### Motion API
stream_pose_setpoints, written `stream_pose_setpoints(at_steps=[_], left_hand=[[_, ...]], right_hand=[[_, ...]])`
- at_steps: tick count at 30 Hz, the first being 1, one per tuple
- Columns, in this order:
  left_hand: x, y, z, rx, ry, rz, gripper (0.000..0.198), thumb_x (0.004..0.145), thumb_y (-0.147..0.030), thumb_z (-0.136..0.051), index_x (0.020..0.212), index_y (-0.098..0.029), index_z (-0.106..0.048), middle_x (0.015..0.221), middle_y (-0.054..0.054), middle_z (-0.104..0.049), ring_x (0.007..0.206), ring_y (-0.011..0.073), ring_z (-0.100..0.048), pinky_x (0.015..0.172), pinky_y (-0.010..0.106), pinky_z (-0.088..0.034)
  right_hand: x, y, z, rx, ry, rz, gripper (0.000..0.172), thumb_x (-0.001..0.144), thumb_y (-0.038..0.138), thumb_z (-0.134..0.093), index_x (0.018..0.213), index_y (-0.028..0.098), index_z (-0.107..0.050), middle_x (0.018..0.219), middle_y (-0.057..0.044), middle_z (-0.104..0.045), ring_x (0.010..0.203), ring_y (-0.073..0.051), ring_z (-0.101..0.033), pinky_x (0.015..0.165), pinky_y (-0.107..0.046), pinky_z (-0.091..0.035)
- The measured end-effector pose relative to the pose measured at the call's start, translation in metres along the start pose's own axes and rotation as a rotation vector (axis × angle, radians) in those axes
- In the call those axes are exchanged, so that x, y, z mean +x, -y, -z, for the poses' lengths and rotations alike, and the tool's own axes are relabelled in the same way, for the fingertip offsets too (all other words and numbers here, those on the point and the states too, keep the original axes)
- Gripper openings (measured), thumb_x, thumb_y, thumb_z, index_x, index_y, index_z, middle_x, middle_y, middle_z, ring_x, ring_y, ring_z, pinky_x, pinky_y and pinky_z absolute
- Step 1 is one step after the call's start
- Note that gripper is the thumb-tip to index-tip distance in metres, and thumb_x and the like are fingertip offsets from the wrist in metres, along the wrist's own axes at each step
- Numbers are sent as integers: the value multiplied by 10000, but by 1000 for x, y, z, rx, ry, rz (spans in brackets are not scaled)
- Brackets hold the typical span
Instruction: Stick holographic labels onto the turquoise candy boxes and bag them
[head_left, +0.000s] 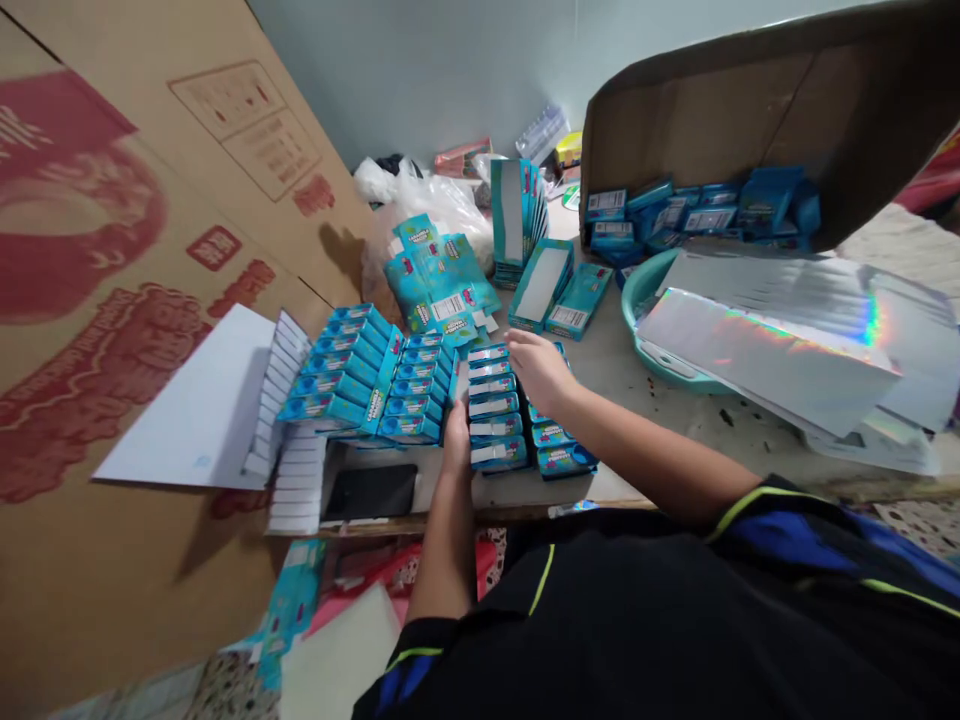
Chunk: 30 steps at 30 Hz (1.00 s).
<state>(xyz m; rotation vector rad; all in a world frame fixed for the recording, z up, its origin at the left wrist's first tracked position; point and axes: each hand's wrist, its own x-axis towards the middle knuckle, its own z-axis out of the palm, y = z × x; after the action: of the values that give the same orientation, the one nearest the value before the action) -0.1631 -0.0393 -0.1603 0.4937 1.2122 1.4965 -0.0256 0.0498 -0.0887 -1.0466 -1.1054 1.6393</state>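
Brown corrugated carton [697, 110] lies tipped on its side at the far right of the bench [630, 420], its mouth toward the hands, with loose blue boxes [697, 215] heaped inside; just in front, a teal plastic basin [645, 290] carries holographic silver sheets [765, 350] that spill past its rim; a clear plastic bag [431, 205] sits at the back edge, and flat blue cartons [442, 280] lie against it; a row of blue boxes [495, 410] stands near the front edge of the bench, each box's long axis running parallel to that edge, its white end facing left; denser blocks of blue boxes [360, 375] sit just left of it, and more blue boxes [555, 450] just right; the left hand [455, 440] stands edge-on between the row and the left block, touching both, its fingers hidden, so I cannot tell their state; the right hand [536, 370] lies over the row's far end, fingers pressed together and extended; white barcode labels [568, 318] show on a box near the back, though the small print on the boxes is unreadable; a black phone [371, 492] lies flat at the front edge, below the left block.
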Motion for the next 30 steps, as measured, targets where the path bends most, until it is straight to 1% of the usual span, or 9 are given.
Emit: stream_pose_setpoints(at_steps=[4,7,9,13,17,23,25,27,30], left_hand=[[-22,1,5,-14,47,-35,752,931,-736,-550,1451,-196,-606,1458,108,-646,1474,345,-483,1235,483,-409],[-38,4,15,52,24,-93,759,911,-746,-581,1471,-233,-591,1589,88,-522,1538,320,-395,1273,459,-352],[-42,6,20,122,-18,-117,737,906,-742,-592,1444,-239,-614,1603,86,-505,1536,308,-401,1275,443,-347],[-40,3,15,284,-213,-306,653,891,-685,-654,1332,-203,-665,1485,146,-613,1406,309,-563,1218,448,-419],[-41,-13,-12,406,-344,-743,445,904,-493,-711,1224,-187,-660,1306,139,-696,1137,249,-725,1058,418,-545],[-58,-28,-49,581,-126,-1246,145,941,-255,-642,1059,-182,-683,904,45,-734,767,185,-743,767,368,-617],[-69,-33,-60,717,18,-1474,163,901,-190,-669,1062,-214,-678,877,32,-735,801,201,-742,802,399,-624],[-82,-41,-77,940,102,-1669,286,852,-247,-755,1126,-246,-674,994,58,-765,1012,265,-743,1009,514,-566],[-97,-55,-105,1291,151,-1661,493,840,-435,-806,1277,-250,-671,1282,120,-732,1341,352,-602,1275,630,-230]], right_hand=[[-38,35,93,60,-108,455,341,919,352,-522,1201,225,-667,1317,-110,-710,1229,-265,-673,1095,-486,-515],[-62,52,188,-519,-529,730,359,979,368,-509,1273,238,-668,1289,-151,-703,1266,-317,-633,1087,-557,-472],[-76,51,244,-1118,-577,601,448,953,424,-601,1349,220,-647,1483,-208,-562,1461,-421,-424,1114,-617,-396],[-99,34,301,-1567,-384,244,608,932,546,-626,1372,126,-616,1383,-298,-599,1266,-483,-557,938,-568,-478],[-109,31,299,-1576,-443,216,625,945,568,-594,1417,157,-581,1257,-228,-675,1097,-400,-630,864,-495,-478],[-129,55,264,-1434,-530,414,274,999,364,-524,1078,216,-741,979,-117,-719,954,-308,-661,815,-426,-434],[-139,65,242,-1378,-431,550,280,1030,339,-491,1077,212,-735,973,-108,-722,935,-275,-661,814,-402,-441],[-144,74,215,-1346,-214,670,277,1047,326,-485,1107,211,-730,990,-97,-733,900,-239,-658,789,-365,-444],[-143,84,173,-1362,140,774,284,1054,302,-484,985,202,-740,885,-69,-724,793,-197,-631,723,-331,-406]])
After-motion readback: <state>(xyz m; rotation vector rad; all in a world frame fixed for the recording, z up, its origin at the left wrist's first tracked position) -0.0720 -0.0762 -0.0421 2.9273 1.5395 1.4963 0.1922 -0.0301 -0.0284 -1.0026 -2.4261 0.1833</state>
